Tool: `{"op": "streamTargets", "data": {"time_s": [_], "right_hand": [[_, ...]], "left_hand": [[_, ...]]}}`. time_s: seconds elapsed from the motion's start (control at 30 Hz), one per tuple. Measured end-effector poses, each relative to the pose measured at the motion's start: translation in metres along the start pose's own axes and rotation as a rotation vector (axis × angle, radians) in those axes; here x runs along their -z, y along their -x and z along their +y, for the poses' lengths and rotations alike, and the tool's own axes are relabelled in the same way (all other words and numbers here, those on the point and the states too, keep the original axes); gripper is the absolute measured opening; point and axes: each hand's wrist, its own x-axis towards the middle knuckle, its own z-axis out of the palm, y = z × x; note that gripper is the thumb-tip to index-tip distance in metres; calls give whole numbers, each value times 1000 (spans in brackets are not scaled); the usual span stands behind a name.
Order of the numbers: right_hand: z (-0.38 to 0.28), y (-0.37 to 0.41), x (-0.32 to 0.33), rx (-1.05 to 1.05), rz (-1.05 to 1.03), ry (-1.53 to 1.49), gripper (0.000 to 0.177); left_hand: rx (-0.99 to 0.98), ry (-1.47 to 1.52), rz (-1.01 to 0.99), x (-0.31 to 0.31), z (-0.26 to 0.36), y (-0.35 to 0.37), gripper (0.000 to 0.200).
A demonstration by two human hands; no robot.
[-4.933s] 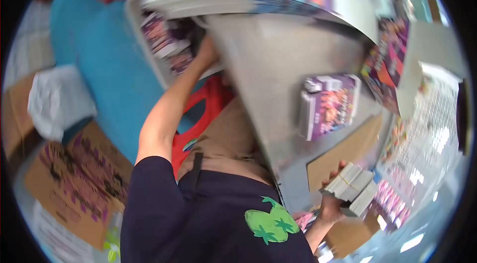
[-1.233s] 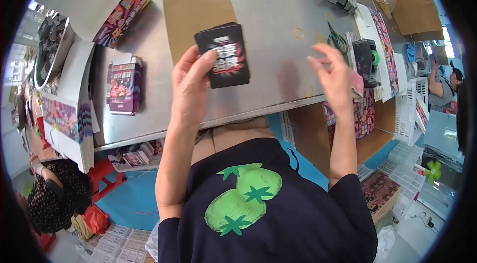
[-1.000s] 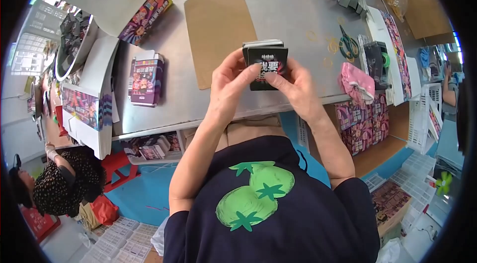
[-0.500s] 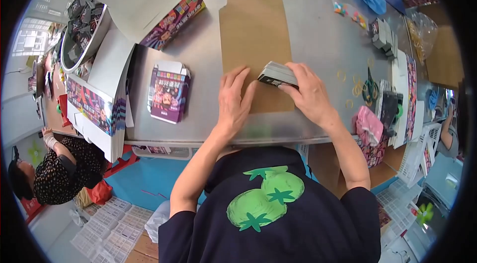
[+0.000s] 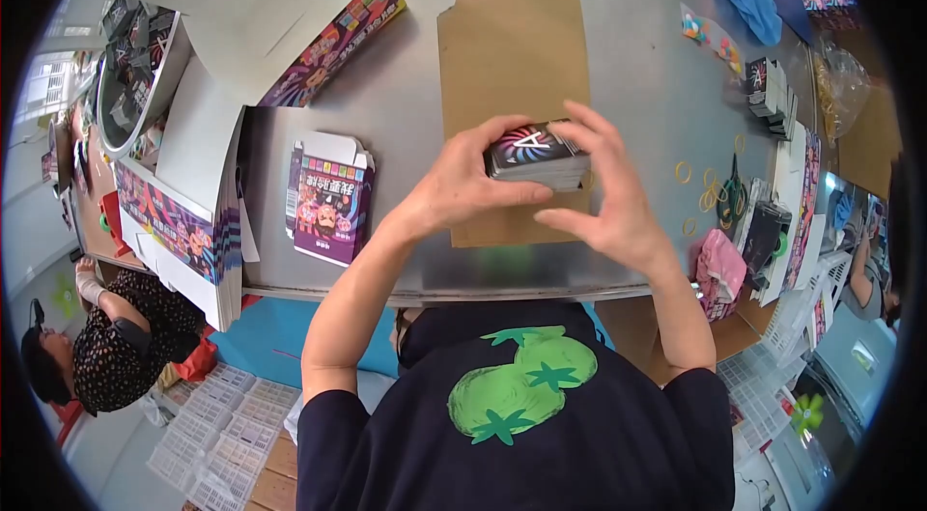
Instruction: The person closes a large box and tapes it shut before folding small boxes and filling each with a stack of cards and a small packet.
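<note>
A thick deck of cards (image 5: 531, 152), its top card black with a white letter A and colored rays, is gripped at its left end by my left hand (image 5: 463, 173). My right hand (image 5: 618, 202) is at the deck's other end, thumb and fingers spread apart, the fingertips overlapping its far right corner. Beneath both hands lies a flat brown cardboard sheet (image 5: 517, 47) on the metal table (image 5: 406, 134). To the left, a small purple printed card box (image 5: 331, 202) lies with its top flap open.
Yellow rubber bands (image 5: 710, 192) and green-handled scissors (image 5: 731, 197) lie at the right, near a pink cloth (image 5: 719, 269) and card stacks (image 5: 768, 91). Large printed boxes (image 5: 338, 38) and a tub of black packs (image 5: 140, 67) stand left. A person (image 5: 116, 327) sits at lower left.
The deck has been lifted toward me and turned so its top card shows. My left hand has closed on it, while my right hand's fingers have spread.
</note>
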Motion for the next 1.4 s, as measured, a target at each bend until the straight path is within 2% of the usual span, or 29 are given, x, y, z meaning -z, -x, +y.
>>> {"op": "streamTargets", "data": {"time_s": [0.07,0.1,0.13,0.17,0.2,0.23,0.27,0.33,0.37,0.43,0.47,0.5,0.57,0.63,0.7,0.73,0.83,0.87,0.97,1.07,1.13,1.17,1.27,1.37,1.4], "right_hand": [[4,-4,-1,-315,122,-596,38],[8,-11,5,-314,123,-597,38],[15,-25,15,-530,-1,-864,40],[22,-38,21,-742,-132,-1127,44],[28,-48,19,-736,-132,-1128,44],[34,-57,15,-675,-109,-1062,44],[39,-66,9,-614,-86,-997,45],[48,-88,3,-549,-64,-931,46],[52,-102,0,-466,11,-792,45],[61,-123,-4,-302,158,-518,44],[66,-128,-5,-301,161,-523,44],[72,-132,-7,-265,158,-293,44],[81,-131,-7,-195,142,172,43],[79,-121,-1,-177,208,176,40],[72,-103,3,-125,343,174,36],[71,-92,4,-132,340,172,36],[65,-57,5,-192,155,182,30],[63,-49,0,-195,155,179,30],[53,-23,-10,-91,90,260,29],[46,7,7,-138,128,342,28],[45,38,29,-167,152,395,28],[43,58,41,-223,201,473,28],[46,114,74,-383,360,644,27],[46,156,112,-593,573,723,25],[46,173,122,-632,549,817,26]], "left_hand": [[-44,18,56,7,2,-9,79],[-63,28,85,10,3,-13,79],[-63,26,84,13,7,-18,79],[-131,-146,78,17,13,-25,82],[-200,-317,74,22,20,-34,84],[-266,-487,71,27,26,-41,87],[-268,-490,74,32,29,-47,87],[-393,-698,274,42,35,-60,93],[-457,-803,374,48,37,-68,96],[-535,-898,405,54,33,-87,94],[-612,-986,432,55,29,-97,93],[-689,-1071,458,57,24,-105,92],[-640,-1124,419,59,9,-117,88],[-552,-1224,351,57,0,-126,80],[-558,-1237,347,57,-4,-130,78],[-567,-1258,349,58,-3,-130,76],[-560,-1286,343,55,0,-126,75],[-548,-1293,341,54,0,-125,75],[-507,-1312,297,61,1,-121,76],[-476,-1361,205,58,23,-113,76],[-639,-1452,331,46,21,-113,76],[-670,-1428,305,40,18,-117,76],[-581,-1421,426,31,4,-123,78],[-575,-1462,429,37,-6,-136,77],[-558,-1495,441,38,-9,-138,77]]}}
